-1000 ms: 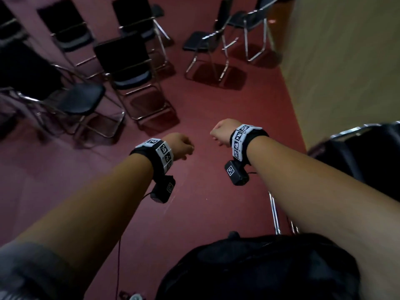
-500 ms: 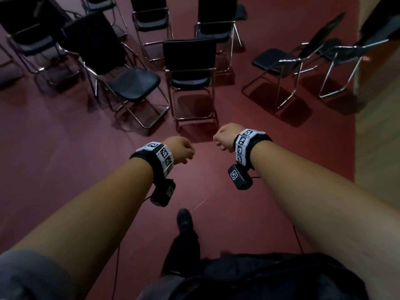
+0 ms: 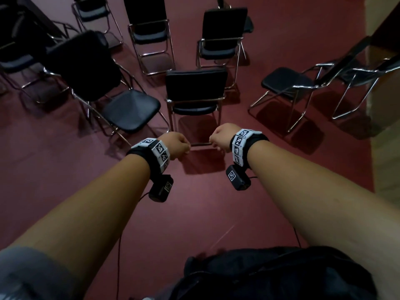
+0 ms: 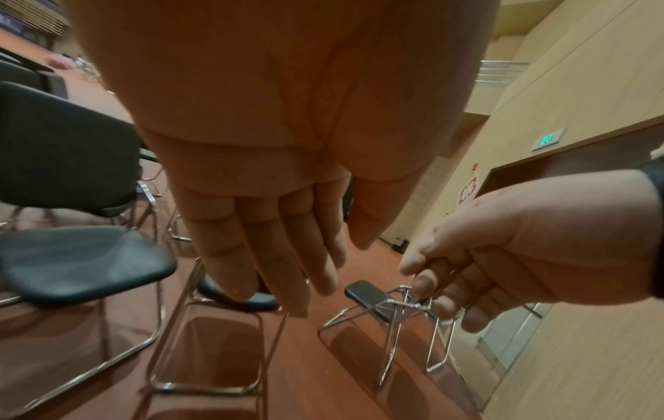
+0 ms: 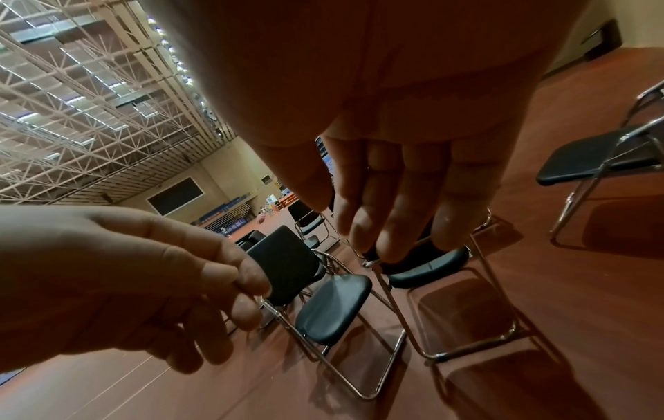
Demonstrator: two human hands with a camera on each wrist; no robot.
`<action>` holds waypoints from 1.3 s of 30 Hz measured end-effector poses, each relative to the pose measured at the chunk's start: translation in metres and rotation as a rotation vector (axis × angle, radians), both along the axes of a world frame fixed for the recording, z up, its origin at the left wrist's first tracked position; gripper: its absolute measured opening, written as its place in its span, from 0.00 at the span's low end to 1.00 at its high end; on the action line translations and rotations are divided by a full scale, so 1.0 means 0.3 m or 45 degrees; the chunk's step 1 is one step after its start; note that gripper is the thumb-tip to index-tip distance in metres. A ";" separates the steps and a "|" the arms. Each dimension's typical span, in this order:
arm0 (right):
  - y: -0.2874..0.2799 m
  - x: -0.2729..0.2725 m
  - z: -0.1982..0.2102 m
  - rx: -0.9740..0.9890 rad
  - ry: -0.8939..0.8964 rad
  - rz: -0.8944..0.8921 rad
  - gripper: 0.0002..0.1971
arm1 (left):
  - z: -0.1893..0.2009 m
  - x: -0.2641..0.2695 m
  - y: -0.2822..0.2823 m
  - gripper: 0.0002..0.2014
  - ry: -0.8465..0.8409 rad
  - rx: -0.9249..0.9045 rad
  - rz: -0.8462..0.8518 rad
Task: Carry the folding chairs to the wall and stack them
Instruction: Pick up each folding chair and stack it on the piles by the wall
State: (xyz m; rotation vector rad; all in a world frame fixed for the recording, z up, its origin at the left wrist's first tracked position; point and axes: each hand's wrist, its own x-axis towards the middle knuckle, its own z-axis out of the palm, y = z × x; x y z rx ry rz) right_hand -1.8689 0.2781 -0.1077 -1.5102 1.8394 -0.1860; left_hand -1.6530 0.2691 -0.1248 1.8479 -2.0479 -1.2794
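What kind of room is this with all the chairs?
Probably a big sports hall or gym. A high ceiling of metal trusses shows in the right wrist view, with a wide red floor below and many black folding chairs standing open on it.

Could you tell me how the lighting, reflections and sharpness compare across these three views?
Head view: dim, the chair backs nearly featureless black, the edges bowed by the wide lens. Left wrist view: warmer, the left hand close and soft, the glossy floor mirroring chair legs. Right wrist view: the right hand dark and underexposed, the ceiling lights bright.

Dark red floor (image 3: 54, 169), beige panelled wall (image 4: 593, 93), trussed ceiling (image 5: 71, 99).
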 end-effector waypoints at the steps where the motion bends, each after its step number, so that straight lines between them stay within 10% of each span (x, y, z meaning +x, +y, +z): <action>1: -0.047 -0.009 -0.005 0.002 -0.004 0.009 0.13 | 0.000 -0.011 -0.048 0.07 -0.005 -0.011 -0.006; 20: -1.421 -0.338 -0.081 0.112 -0.161 0.025 0.12 | 0.046 -0.371 -1.307 0.06 -0.397 -0.204 -0.034; 23: -1.529 -0.338 -0.141 0.049 -0.269 -0.103 0.07 | -0.019 -0.387 -1.475 0.12 -0.462 -0.215 -0.073; 28: -1.667 -0.350 -0.270 0.152 -0.359 -0.245 0.36 | -0.182 -0.382 -1.728 0.28 -0.491 -0.240 -0.091; 33: -1.830 -0.342 -0.375 0.344 -0.208 -0.315 0.38 | -0.356 -0.333 -1.926 0.41 -0.651 -0.111 -0.368; 39: -1.955 -0.335 -0.376 0.477 -0.062 -0.534 0.25 | -0.431 -0.334 -2.032 0.25 -0.654 -0.026 -0.693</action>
